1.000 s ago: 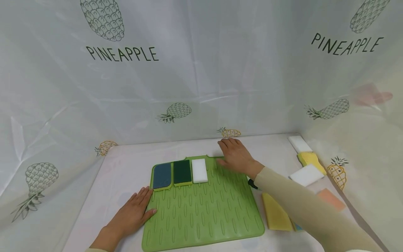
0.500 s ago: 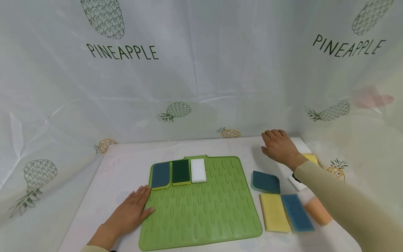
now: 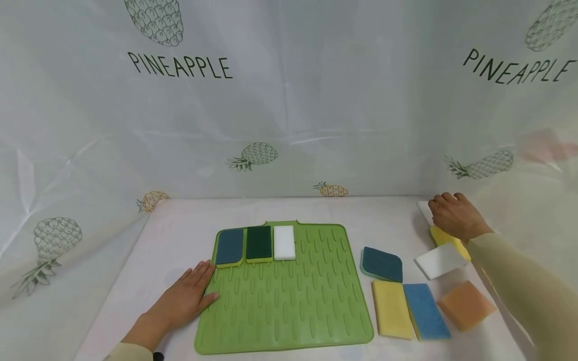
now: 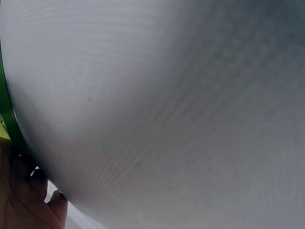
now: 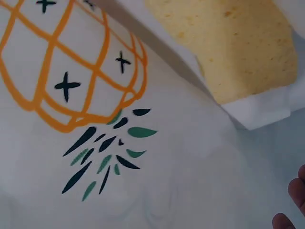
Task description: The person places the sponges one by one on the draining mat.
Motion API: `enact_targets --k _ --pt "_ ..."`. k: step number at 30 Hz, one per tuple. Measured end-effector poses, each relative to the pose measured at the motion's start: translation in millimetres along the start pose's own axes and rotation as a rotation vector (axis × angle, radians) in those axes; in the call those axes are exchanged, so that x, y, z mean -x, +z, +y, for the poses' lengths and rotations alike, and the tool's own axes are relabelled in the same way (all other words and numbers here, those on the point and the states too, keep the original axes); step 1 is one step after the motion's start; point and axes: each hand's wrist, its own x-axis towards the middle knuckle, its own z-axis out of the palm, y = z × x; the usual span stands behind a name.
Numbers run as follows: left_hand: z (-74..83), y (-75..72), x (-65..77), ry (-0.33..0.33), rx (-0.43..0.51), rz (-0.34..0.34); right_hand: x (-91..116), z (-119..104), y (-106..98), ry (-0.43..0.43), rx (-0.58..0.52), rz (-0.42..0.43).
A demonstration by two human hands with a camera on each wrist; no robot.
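My left hand (image 3: 186,295) rests with straight fingers at the left edge of a green ribbed mat (image 3: 289,306). In the left wrist view, its fingers (image 4: 35,183) lie right by the mat's rim. My right hand (image 3: 458,216) is at the table's far right corner, over a white sponge (image 3: 423,209) and a yellow sponge (image 3: 447,241), partly covering both. The right wrist view shows its fingertips (image 5: 296,191) apart from the yellow sponge, which overlaps the white one. A blue-grey sponge (image 3: 230,245), a dark green sponge (image 3: 259,242) and a white sponge (image 3: 284,242) line the mat's top left.
Right of the mat lie a dark teal sponge (image 3: 382,264), a yellow sponge (image 3: 392,308), a blue sponge (image 3: 426,311), an orange sponge (image 3: 467,305) and another white sponge (image 3: 440,260). A pineapple-print curtain (image 3: 316,100) hangs behind the table and along its sides.
My right hand has moved from over the mat to the far right corner, uncovering the sponges right of the mat. The left hand stays at the mat's edge.
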Motion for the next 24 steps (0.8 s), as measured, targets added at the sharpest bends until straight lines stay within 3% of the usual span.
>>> enact_targets --k 4,10,17,24 --pt "-0.7 -2.0 0.8 -0.007 0.001 -0.013 3 8 12 -0.031 -0.019 0.026" --pt "0.3 -1.3 -1.8 -0.007 -0.002 -0.022 0 13 24 -0.059 -0.016 -0.061" --pt "-0.3 0.7 -3.2 -0.007 -0.009 -0.004 -7 9 30 -0.164 -0.039 -0.045" --pt "-0.4 0.0 -1.1 -0.021 0.0 -0.017 -13 4 33 -0.25 0.056 -0.103"
